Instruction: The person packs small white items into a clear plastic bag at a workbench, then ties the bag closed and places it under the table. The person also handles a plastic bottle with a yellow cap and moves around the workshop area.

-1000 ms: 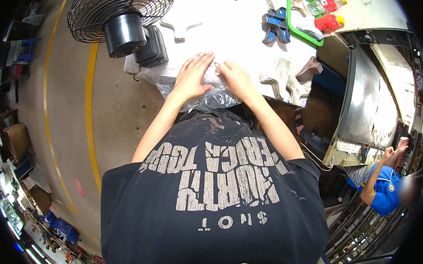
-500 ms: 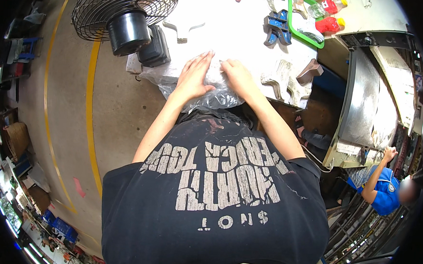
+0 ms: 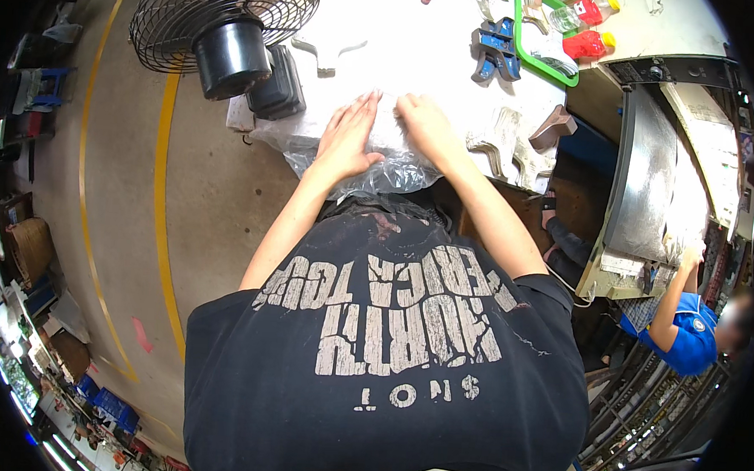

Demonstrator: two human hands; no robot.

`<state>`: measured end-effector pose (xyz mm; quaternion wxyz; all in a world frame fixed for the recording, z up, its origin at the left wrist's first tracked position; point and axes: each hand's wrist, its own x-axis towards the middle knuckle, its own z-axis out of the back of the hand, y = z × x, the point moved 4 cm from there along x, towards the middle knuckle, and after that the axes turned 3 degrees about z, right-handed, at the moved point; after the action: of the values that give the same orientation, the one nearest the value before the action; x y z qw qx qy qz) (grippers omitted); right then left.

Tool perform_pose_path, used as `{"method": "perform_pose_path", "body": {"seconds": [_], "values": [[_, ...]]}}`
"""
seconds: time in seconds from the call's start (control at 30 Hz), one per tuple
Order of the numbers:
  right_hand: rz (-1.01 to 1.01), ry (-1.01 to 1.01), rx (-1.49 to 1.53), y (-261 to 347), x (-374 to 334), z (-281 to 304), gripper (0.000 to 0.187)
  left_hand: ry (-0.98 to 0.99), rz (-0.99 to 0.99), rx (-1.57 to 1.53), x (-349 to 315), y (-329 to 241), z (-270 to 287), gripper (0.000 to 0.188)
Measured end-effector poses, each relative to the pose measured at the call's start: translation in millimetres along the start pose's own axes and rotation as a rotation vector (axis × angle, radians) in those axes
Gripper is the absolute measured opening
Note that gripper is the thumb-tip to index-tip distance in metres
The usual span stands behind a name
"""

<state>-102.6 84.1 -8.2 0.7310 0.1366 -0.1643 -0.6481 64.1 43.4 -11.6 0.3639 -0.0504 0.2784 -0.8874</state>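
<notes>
A crumpled clear plastic sheet (image 3: 393, 178) lies over the near edge of the white table and hangs down toward my lap. Flat on it rests my left hand (image 3: 351, 136), fingers stretched forward and thumb out to the side. Beside it, my right hand (image 3: 429, 129) has its fingers curled in at the plastic; whatever they pinch is hidden. Ahead of my left hand is a pale Y-shaped piece (image 3: 328, 54). Similar curved pieces (image 3: 503, 142) stand grouped to the right of my right hand, with a brown one (image 3: 554, 127) beside them.
A black caged fan (image 3: 231, 56) stands at the table's left corner. Blue-and-black clamp-like parts (image 3: 495, 51) lie by a green tray (image 3: 546, 65) with red bottles (image 3: 585, 45) next to it. A co-worker in blue (image 3: 687, 333) is at a bench on the right.
My right hand has shifted a little forward, its fingers more curled. My left hand stays in place. The co-worker's arm and head have moved slightly.
</notes>
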Motion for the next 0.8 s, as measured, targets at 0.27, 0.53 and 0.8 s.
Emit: {"method": "perform_pose_path", "body": {"seconds": [0.27, 0.53, 0.8], "values": [[0.149, -0.05, 0.092, 28.4, 9.7, -19.0, 0.017, -0.012, -0.015, -0.03, 0.2, 6.7, -6.2, 0.132], [0.043, -0.101, 0.018, -2.2, 14.8, -0.9, 0.014, -0.016, -0.043, -0.046, -0.5, 6.8, -5.2, 0.136], [0.07, -0.094, 0.112, 20.2, 18.5, -9.4, 0.017, 0.017, -0.017, -0.128, 3.0, 17.4, -6.2, 0.143]]}}
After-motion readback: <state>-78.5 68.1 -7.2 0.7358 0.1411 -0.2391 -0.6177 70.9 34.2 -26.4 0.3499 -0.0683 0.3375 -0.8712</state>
